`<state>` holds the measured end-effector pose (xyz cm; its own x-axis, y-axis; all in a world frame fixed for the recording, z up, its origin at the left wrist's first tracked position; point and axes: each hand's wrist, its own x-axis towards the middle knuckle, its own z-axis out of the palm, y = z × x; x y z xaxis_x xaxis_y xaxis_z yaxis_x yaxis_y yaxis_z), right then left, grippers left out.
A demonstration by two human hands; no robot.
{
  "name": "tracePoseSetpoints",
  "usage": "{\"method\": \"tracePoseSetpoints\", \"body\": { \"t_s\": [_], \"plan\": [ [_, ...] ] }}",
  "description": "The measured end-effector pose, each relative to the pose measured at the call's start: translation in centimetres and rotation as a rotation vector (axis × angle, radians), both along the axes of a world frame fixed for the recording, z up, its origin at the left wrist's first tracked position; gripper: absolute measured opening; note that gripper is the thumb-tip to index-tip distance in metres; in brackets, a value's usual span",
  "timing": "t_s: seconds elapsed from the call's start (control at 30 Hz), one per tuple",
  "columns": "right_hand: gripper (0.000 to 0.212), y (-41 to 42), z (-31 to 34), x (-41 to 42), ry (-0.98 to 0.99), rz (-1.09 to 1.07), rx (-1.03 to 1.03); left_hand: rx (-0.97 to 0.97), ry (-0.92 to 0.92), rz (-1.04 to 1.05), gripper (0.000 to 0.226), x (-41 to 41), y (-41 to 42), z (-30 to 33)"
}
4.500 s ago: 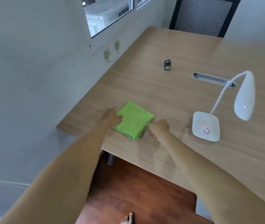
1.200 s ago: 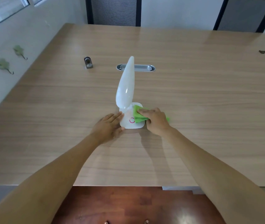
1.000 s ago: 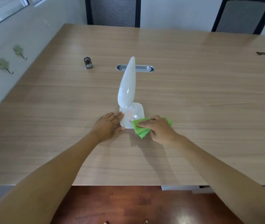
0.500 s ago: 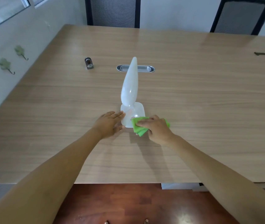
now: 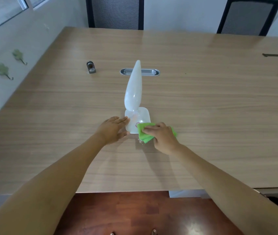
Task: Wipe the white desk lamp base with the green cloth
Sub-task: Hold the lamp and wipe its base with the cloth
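The white desk lamp stands mid-table, its head (image 5: 133, 89) hanging over the square base (image 5: 143, 116). My left hand (image 5: 112, 130) rests flat against the base's left edge, fingers together, holding it steady. My right hand (image 5: 164, 138) presses the folded green cloth (image 5: 143, 135) onto the base's near right corner. The cloth covers part of the red ring mark on the base, and my fingers cover most of the cloth.
The wooden table (image 5: 202, 102) has a metal cable slot (image 5: 149, 72) behind the lamp and a small dark metal fitting (image 5: 91, 67) at the back left. Two mesh chairs (image 5: 116, 13) stand at the far side. Wall hooks (image 5: 4, 70) are on the left wall.
My right hand has dragged the green cloth from the top of the base toward its near edge and keeps rubbing there. My left hand has stayed against the base.
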<state>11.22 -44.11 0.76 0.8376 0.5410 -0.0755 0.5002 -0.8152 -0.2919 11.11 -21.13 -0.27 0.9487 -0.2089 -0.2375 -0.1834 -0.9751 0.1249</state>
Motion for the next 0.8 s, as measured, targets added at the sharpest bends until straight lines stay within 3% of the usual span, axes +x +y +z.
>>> {"method": "tracePoseSetpoints", "body": {
  "t_s": [0.1, 0.23, 0.43, 0.6, 0.8],
  "plan": [
    [0.065, -1.7, 0.5, -0.7, -0.042, 0.060, 0.033, 0.005, 0.007, -0.006, 0.066, 0.1, 0.0, 0.0],
    [0.059, -0.8, 2.2, 2.2, -0.084, -0.098, 0.118, 0.013, 0.005, -0.013, 0.066, 0.1, 0.0, 0.0],
    [0.058, 1.1, 1.1, 2.0, 0.049, -0.144, 0.053, 0.023, 0.003, -0.011, 0.066, 0.1, 0.1, 0.2],
    [0.057, -0.4, 1.6, -0.3, -0.007, -0.062, -0.006, 0.001, 0.011, -0.010, 0.067, 0.4, 0.0, 0.5],
    [0.055, 4.6, 4.4, 3.0, -0.098, -0.102, 0.017, -0.099, 0.021, 0.073, 0.069, 0.0, 0.0, 0.1]
  ]
}}
